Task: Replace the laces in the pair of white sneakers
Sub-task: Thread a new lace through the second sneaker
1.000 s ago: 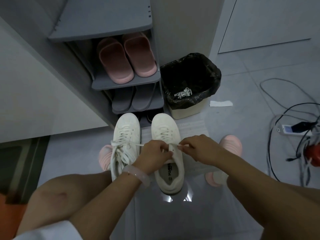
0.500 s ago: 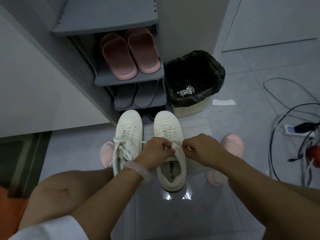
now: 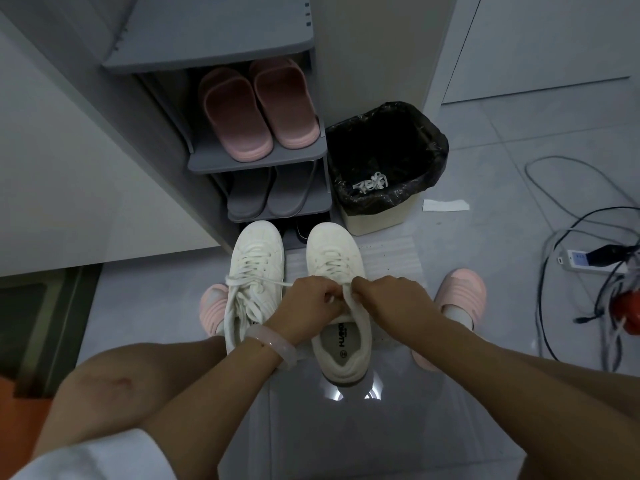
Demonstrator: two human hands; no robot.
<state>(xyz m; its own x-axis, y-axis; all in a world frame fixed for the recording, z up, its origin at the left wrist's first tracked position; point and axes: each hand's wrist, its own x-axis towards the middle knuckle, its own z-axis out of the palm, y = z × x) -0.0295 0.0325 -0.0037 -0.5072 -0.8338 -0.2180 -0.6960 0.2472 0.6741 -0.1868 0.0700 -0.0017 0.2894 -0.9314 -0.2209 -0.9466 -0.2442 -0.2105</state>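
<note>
- The left hand [image 3: 313, 299] is curled up and pinches a white lace [image 3: 337, 295] over the top of the right sneaker [image 3: 337, 306].
- The right hand [image 3: 388, 297] is curled too, just beside the left hand, and it pinches the same lace from the other side.
- The two hands nearly touch over the shoe's tongue. I think they sit that close so they can pull the lace tight or start a knot.
- The right sneaker lies on the floor right under both hands. It is long from heel to toe. Its toe points away from the person and its heel is close to the knees.
- I think the toe points away so the lace holes face up at the hands.
- The left sneaker [image 3: 254, 271] sits just to the left of the left hand, side by side with the other shoe and pointing the same way. It is laced, with loose ends lying across it.
- One lace end runs from that shoe toward the left hand.
- Past the hands, beyond the toes, stands a bin [image 3: 386, 168] with a black bag. A bunch of white laces [image 3: 370, 181] lies inside; I guess these are the old ones.
</note>
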